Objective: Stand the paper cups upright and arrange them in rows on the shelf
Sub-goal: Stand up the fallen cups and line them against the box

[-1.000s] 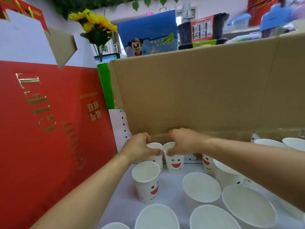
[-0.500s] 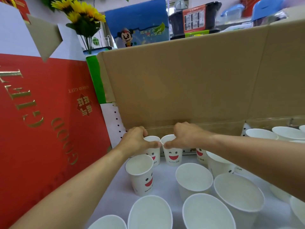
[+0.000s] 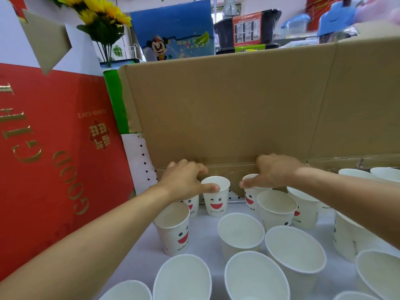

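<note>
Left hand: left hand [image 3: 184,180] reaches to the back row, fingers spread over a partly hidden cup [image 3: 191,205]; thumb tip touches the rim of the centre back cup [image 3: 216,199]. Hand loosely apart, not closed round either cup as far as I can tell.
Right hand: right hand [image 3: 275,172] lies palm-down on the right back cup [image 3: 251,199], fingers curled over its rim, thumb toward the centre. Whether it pinches the rim or only rests on it: cannot tell.
Back row: these three cups stand upright, smiley print facing the camera, just in front of the cardboard wall [image 3: 238,109].
Rest of the cups: upright, mouths up, on the white shelf surface [image 3: 205,230]; near left cup [image 3: 173,228] stands alone, the others crowd in loose, uneven lines toward the camera and to the right.
Left boundary: red gift box [image 3: 54,148] closes that side.
Progress (judgement): standing-up appears done in view; spacing and row alignment remain.
Risk 1: both forearms cross above the nearer cups; a dropped wrist or elbow could topple them.
Risk 2: light, empty cups; a push at the rim rather than the base would tip, not slide.
Risk 3: pressing on a rim may crush it oval.
</note>
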{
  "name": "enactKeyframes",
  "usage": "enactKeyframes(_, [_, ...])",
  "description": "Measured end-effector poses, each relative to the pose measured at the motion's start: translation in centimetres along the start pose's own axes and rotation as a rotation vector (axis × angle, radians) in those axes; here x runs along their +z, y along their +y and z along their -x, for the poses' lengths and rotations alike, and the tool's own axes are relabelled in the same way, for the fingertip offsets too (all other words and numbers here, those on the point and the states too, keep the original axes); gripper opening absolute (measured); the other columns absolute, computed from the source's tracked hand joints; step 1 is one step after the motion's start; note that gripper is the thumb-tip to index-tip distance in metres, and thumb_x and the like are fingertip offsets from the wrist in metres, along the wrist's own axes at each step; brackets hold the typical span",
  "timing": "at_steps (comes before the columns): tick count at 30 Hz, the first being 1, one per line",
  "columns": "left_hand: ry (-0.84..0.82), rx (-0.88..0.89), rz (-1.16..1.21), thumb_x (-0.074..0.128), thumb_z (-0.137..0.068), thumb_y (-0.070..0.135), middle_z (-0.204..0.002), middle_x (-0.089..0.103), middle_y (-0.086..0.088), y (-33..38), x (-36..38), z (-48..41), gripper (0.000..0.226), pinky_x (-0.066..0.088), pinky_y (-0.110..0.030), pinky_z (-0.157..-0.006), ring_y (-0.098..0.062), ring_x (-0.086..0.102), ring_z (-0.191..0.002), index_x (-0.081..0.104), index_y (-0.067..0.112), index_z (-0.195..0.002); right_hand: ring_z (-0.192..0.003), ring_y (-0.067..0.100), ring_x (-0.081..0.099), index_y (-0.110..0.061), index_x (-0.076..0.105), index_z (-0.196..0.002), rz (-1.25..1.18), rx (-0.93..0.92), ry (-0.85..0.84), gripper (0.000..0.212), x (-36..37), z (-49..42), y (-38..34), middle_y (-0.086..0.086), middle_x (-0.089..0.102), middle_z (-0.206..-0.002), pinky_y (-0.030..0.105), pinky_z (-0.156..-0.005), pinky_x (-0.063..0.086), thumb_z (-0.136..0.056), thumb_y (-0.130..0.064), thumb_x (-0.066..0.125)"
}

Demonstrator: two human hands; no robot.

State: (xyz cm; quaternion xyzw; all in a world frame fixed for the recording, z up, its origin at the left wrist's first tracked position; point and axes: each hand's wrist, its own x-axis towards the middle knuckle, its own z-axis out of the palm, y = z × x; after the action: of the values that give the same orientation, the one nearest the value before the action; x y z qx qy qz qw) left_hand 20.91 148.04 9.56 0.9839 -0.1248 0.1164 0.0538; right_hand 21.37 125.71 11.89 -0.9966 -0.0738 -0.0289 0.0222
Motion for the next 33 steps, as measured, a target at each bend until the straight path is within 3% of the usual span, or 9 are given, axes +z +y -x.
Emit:
enactKeyframes(3, [-0.009,-0.009,0.002,0.058,-0.071,0.077,-0.123,0.063,0.012,0.3,0.4,-0.7,0.073,0.031,-0.037,-0.095,-0.013,0.054,-0.115,0.058,0.030,-0.126,-0.081,0.020,0.056,-0.021,0.052,-0.087,0.008,-0.011,0.055,0.051,0.7,0.0,-0.4,-0.005,0.055,-0.081,0.029,-0.063,0.039,-0.074,-0.068,0.063])
enactKeyframes(6, [-0.022,-0.018,0.026,0.063,-0.069,0.074,-0.118,0.065,0.013,0.5,0.6,-1.1,0.071,0.031,-0.037,-0.096,-0.011,0.057,-0.110,0.059,0.029,-0.124,-0.079,0.018,0.059,-0.020,0.053,-0.093,-0.145,-0.049,0.016,0.046,1.1,-0.1,-0.3,-0.005,0.057,-0.085,0.029,-0.058,0.042,-0.072,-0.057,0.071])
enactKeyframes(10, [-0.029,-0.021,0.034,0.067,-0.069,0.071,-0.117,0.065,0.014,0.5,0.6,-1.2,0.070,0.031,-0.036,-0.096,-0.010,0.057,-0.109,0.059,0.029,-0.125,-0.089,0.019,0.062,-0.021,0.056,-0.104,-0.318,-0.098,-0.053,0.049,1.4,-0.5,0.3,-0.002,0.062,-0.101,0.036,-0.077,0.056,-0.068,-0.045,0.079])
enactKeyframes(16, [-0.020,-0.038,0.063,0.065,-0.069,0.073,-0.118,0.065,0.013,0.5,0.6,-1.2,0.072,0.030,-0.036,-0.098,-0.010,0.057,-0.110,0.058,0.029,-0.126,-0.077,0.017,0.060,-0.019,0.055,-0.092,-0.300,-0.064,0.002,0.051,1.6,-0.3,0.9,-0.002,0.061,-0.087,0.031,-0.062,0.049,-0.065,-0.057,0.077])
enactKeyframes(28, [-0.042,-0.034,0.097,0.067,-0.072,0.068,-0.120,0.064,0.012,0.8,0.6,-1.2,0.068,0.031,-0.038,-0.100,-0.011,0.056,-0.109,0.057,0.029,-0.127,-0.089,0.021,0.063,-0.014,0.060,-0.099,-0.407,-0.095,0.017,0.049,2.2,-0.4,0.5,0.001,0.065,-0.096,0.040,-0.080,0.055,-0.068,-0.046,0.081])
enactKeyframes(33, [-0.044,-0.040,0.097,0.067,-0.071,0.069,-0.120,0.064,0.012,1.0,0.4,-1.0,0.069,0.031,-0.037,-0.099,-0.011,0.056,-0.109,0.056,0.030,-0.127,-0.078,0.019,0.059,-0.013,0.059,-0.097,-0.385,-0.078,0.005,0.051,2.2,-0.4,0.5,-0.001,0.063,-0.089,0.034,-0.066,0.048,-0.069,-0.052,0.077])
